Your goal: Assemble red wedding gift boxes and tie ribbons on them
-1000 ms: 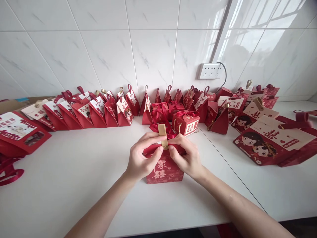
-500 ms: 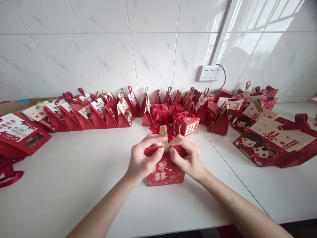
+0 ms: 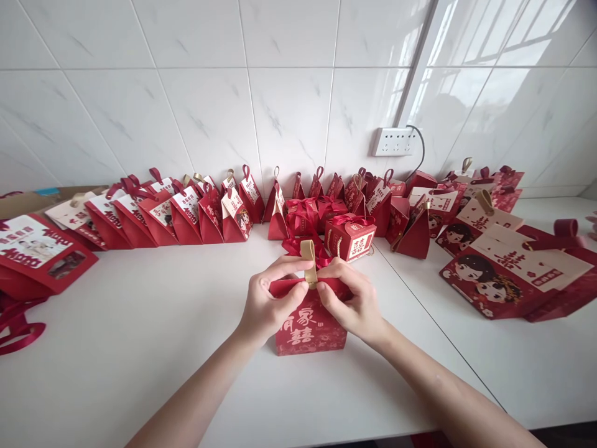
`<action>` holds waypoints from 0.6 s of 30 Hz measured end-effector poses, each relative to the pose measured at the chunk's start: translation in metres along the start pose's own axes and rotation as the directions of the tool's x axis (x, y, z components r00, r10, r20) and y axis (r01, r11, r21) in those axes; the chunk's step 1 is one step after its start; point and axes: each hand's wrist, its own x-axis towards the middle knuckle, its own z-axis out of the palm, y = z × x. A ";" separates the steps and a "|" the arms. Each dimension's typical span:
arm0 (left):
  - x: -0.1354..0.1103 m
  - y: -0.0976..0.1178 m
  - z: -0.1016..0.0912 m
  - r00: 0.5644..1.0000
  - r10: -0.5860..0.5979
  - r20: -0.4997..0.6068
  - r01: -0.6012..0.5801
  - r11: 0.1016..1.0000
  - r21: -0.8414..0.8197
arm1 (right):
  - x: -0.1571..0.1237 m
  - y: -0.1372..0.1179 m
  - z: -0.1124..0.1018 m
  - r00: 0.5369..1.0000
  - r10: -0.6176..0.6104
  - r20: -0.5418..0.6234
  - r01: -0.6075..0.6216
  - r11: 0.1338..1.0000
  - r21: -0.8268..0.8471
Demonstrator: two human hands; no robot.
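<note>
A small red gift box (image 3: 310, 328) with gold characters stands on the white counter (image 3: 140, 348) in front of me. A gold ribbon loop (image 3: 308, 261) sticks up from its top. My left hand (image 3: 268, 303) pinches the box's top flap on the left of the loop. My right hand (image 3: 353, 296) pinches the flap on the right side, fingers pressed against the loop's base. Both hands are closed on the box top.
A row of red triangular gift bags (image 3: 186, 214) lines the tiled wall. Square red ribboned boxes (image 3: 351, 235) stand just behind my hands. Larger flat red bags (image 3: 506, 270) lie at the right, more at the left (image 3: 37, 252). A wall socket (image 3: 394, 141) is above.
My hands stay on the box top; the fingers have shifted slightly around the gold loop. The view has tipped a little, so everything sits lower in the picture.
</note>
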 end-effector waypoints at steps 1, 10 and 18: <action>0.000 0.001 0.000 1.000 -0.008 -0.005 0.008 1.000 0.002 | 0.000 -0.001 0.000 1.000 0.013 0.004 -0.013 1.000 -0.001; -0.001 0.003 0.000 0.997 -0.072 -0.007 0.073 0.997 0.018 | 0.001 -0.002 -0.001 0.995 0.089 0.032 -0.090 0.996 0.014; -0.003 0.000 -0.002 0.999 -0.019 0.044 0.020 1.000 -0.023 | -0.001 0.001 -0.002 0.998 0.038 0.052 -0.040 0.999 0.033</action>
